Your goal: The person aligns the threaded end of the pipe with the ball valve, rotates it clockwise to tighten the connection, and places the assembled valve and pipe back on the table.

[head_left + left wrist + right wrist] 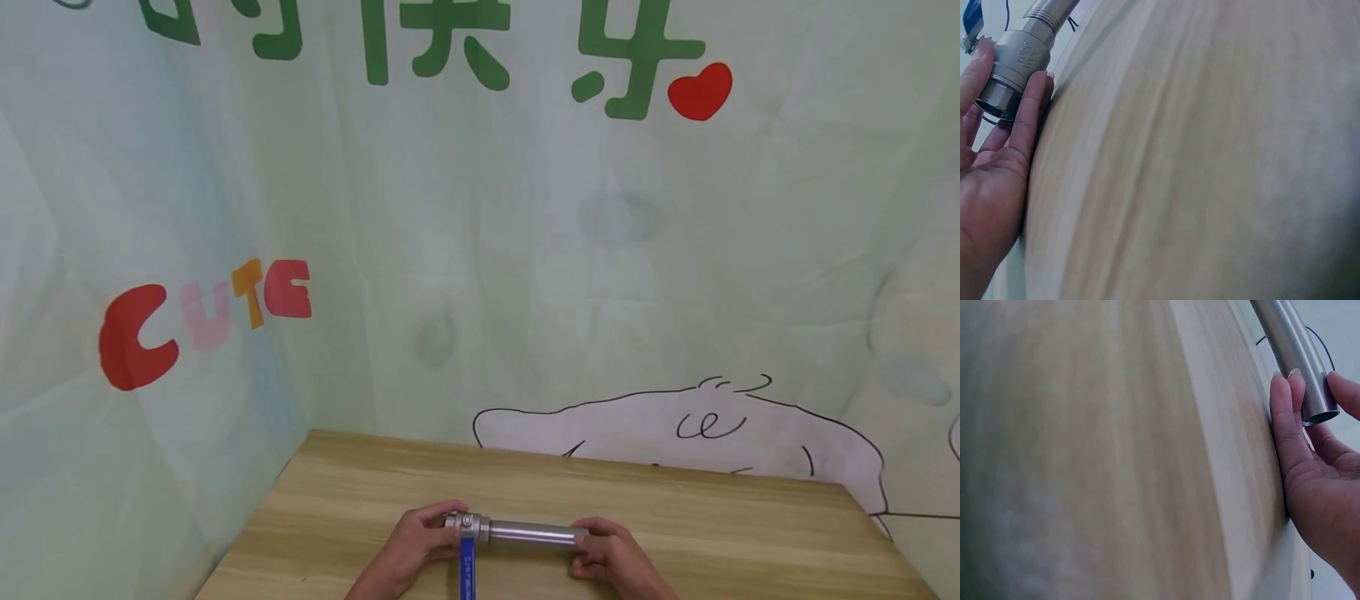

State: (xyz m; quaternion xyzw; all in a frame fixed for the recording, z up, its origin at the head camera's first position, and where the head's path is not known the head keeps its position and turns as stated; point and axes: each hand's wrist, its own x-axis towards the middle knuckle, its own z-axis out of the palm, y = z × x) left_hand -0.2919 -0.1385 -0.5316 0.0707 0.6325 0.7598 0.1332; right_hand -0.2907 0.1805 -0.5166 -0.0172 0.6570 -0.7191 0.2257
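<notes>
A metal ball valve point(467, 523) with a blue lever handle point(468, 567) is joined to a shiny steel pipe point(534, 533) that runs to the right. My left hand point(408, 546) grips the valve body at its left end, thumb on one side and fingers on the other. In the left wrist view the valve body point(1021, 59) shows raised lettering and an open end toward the palm. With thumb and fingers, my right hand point(611, 557) pinches the pipe's free end. That open pipe end point(1319, 415) faces the right palm in the right wrist view.
Both hands are low over a wood-grain table point(375, 467). Behind it hangs a pale printed curtain point(525, 250) with green characters, a red heart and a cartoon outline. Another curtain side with the word CUTE point(141, 337) borders the table's left.
</notes>
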